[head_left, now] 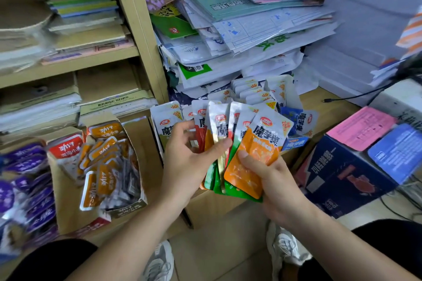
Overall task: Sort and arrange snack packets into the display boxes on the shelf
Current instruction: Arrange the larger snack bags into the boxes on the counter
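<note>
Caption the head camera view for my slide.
The left hand and right hand fan mixed snack packets before shelf display boxes.

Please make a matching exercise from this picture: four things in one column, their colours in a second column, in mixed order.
Things:
1. front packet in the right hand
2. packets at the far left
3. carton at the right
4. sheet on that carton

Colours:
a. dark blue
b. pink
c. orange
d. purple

Pairs: 1-c; 2-d; 3-a; 4-b

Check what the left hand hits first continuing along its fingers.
The fan of packets held by the right hand; fingers of the left hand touch it now. Beyond it, likely the upright packets behind, but depth is unclear.
</note>
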A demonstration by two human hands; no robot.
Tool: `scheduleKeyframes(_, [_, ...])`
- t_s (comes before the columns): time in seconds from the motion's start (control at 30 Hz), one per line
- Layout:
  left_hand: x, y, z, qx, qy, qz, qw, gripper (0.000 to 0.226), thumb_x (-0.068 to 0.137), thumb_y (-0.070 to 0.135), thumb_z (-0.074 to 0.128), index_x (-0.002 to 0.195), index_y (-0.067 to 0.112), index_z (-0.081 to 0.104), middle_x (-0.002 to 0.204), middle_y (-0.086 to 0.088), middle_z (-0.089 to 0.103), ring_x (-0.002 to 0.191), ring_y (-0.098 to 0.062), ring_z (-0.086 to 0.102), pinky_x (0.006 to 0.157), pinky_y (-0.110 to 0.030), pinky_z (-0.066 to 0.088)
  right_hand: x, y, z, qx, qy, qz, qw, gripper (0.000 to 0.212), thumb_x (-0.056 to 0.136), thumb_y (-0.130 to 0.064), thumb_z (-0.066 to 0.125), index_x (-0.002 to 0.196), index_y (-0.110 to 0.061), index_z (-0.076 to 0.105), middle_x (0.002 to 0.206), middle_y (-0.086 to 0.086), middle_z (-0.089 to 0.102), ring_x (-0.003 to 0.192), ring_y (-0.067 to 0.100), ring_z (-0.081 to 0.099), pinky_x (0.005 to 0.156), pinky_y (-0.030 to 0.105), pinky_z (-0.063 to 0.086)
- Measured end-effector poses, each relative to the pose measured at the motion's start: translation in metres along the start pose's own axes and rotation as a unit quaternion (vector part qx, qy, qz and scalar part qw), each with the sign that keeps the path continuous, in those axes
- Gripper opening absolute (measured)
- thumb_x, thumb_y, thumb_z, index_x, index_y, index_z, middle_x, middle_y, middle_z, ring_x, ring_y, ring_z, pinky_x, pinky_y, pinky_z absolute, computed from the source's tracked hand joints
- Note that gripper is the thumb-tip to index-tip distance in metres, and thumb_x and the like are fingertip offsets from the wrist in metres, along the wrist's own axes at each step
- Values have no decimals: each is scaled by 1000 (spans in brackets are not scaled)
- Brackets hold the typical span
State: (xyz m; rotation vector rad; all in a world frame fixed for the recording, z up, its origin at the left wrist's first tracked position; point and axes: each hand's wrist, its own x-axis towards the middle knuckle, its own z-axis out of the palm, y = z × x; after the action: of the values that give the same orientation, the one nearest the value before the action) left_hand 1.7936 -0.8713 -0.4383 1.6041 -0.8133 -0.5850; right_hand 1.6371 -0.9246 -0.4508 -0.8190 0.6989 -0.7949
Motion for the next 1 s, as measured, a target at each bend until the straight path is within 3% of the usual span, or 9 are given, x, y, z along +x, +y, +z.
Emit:
scheduleKeyframes(0.07, [1,1,-1,22,1,7,1000,68,56,48,92,111,27,58,100,12,70,90,2,67,82,-28,57,0,3,-2,-40,1,-11,999,42,90,-9,68,131,-14,58,121,11,71,109,34,69,94,54,55])
scheduleKeyframes(0.2, [3,-2,-3,21,-21,36,999,35,75,21,89,102,24,67,95,5,73,85,-14,71,79,-46,60,2,5,-5,-58,9,-2,998,48,86,-16,77,130,-14,59,120,10,72,108,33,70,99,57,51])
scheduleKeyframes(0.37, [2,1,-7,27,-29,67,997,33,85,10,79,105,31,63,88,2,73,79,-11,73,74,-40,62,4,4,-7,-24,30,24,999,47,84,-17,73,129,-13,60,118,10,72,107,33,70,100,57,50])
scheduleKeyframes(0.47, [4,0,-9,17,-26,59,998,23,88,18,77,102,30,64,86,3,75,84,-12,74,76,-50,61,5,2,-6,-6,31,42,999,47,84,-16,72,129,-14,60,118,10,73,106,33,71,99,55,51])
scheduleKeyframes(0.53, [7,2,-11,19,-14,67,997,20,85,30,79,99,28,64,83,3,76,79,-15,75,69,-53,61,5,0,-5,-7,28,36,999,47,84,-13,72,130,-14,60,118,10,73,106,33,71,96,53,53])
scheduleKeyframes(0.63, [9,5,-13,33,-1,98,995,19,86,30,78,88,18,64,77,1,74,68,-16,74,55,-50,61,5,0,-3,-15,25,35,999,47,82,-11,72,128,-13,60,116,11,73,104,33,71,93,52,55])
scheduleKeyframes(0.73, [12,3,-15,36,-16,91,995,20,95,23,68,86,11,54,73,-9,72,61,-23,73,54,-52,60,5,1,-4,-9,29,40,999,51,78,-14,73,128,-14,60,115,10,74,101,31,73,84,46,59])
scheduleKeyframes(0.87, [17,11,-18,-58,-63,6,996,16,105,23,51,100,10,44,85,-16,73,74,-33,75,55,-43,61,6,0,-4,51,40,57,996,50,79,-15,71,127,-16,60,113,10,74,97,30,74,71,40,62])
scheduleKeyframes(1.0, [35,18,-41,-73,53,27,996,15,104,25,53,97,15,44,75,-5,69,53,-27,68,41,-32,54,13,-1,-7,73,90,50,992,54,78,-13,74,129,-18,59,113,9,74,98,32,74,86,49,58])
